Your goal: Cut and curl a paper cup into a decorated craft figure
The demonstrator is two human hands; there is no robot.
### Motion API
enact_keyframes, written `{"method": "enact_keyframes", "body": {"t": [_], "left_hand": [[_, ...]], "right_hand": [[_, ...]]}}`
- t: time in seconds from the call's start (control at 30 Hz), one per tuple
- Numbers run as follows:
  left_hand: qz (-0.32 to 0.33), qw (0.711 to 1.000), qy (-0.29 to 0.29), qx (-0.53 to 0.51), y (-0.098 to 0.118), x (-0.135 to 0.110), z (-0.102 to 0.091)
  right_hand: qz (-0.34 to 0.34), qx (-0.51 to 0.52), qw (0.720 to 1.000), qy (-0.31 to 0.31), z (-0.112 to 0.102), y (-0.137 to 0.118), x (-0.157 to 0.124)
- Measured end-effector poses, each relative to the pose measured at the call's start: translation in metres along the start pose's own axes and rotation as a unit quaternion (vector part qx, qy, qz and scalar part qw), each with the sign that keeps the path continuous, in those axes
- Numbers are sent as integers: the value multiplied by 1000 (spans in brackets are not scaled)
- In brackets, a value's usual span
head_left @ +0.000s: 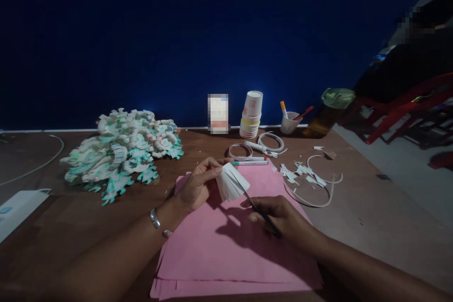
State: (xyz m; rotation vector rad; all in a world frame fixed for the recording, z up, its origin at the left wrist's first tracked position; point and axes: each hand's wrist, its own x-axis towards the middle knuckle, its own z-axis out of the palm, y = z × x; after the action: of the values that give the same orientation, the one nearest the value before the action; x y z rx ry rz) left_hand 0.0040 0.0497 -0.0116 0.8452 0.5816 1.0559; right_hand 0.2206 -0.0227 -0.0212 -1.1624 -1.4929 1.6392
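My left hand (pixel 198 186) is closed on a white paper cup (pixel 231 183), held on its side above a stack of pink paper sheets (pixel 226 255). The cup's wall is cut into strips. My right hand (pixel 279 219) grips dark scissors (pixel 260 210), whose blades reach into the cup's cut edge. A bracelet sits on my left wrist.
A heap of cut white-and-teal paper cups (pixel 122 151) lies at the left. A stack of paper cups (pixel 251 115), a cup with pens (pixel 289 122), rim rings (pixel 271 141), markers (pixel 249 162) and paper scraps (pixel 304 174) lie behind. A person and red chairs (pixel 406 104) are at the right.
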Motion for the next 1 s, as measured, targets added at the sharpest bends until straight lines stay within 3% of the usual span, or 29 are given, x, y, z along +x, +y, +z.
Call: {"method": "enact_keyframes", "body": {"t": [0.8, 1.0], "left_hand": [[-1, 999, -29, 16, -1, -2, 1], [15, 998, 2, 66, -10, 3, -4]], "right_hand": [[-28, 4, 999, -15, -2, 9, 0], [-30, -8, 1000, 4, -1, 8, 0]]}}
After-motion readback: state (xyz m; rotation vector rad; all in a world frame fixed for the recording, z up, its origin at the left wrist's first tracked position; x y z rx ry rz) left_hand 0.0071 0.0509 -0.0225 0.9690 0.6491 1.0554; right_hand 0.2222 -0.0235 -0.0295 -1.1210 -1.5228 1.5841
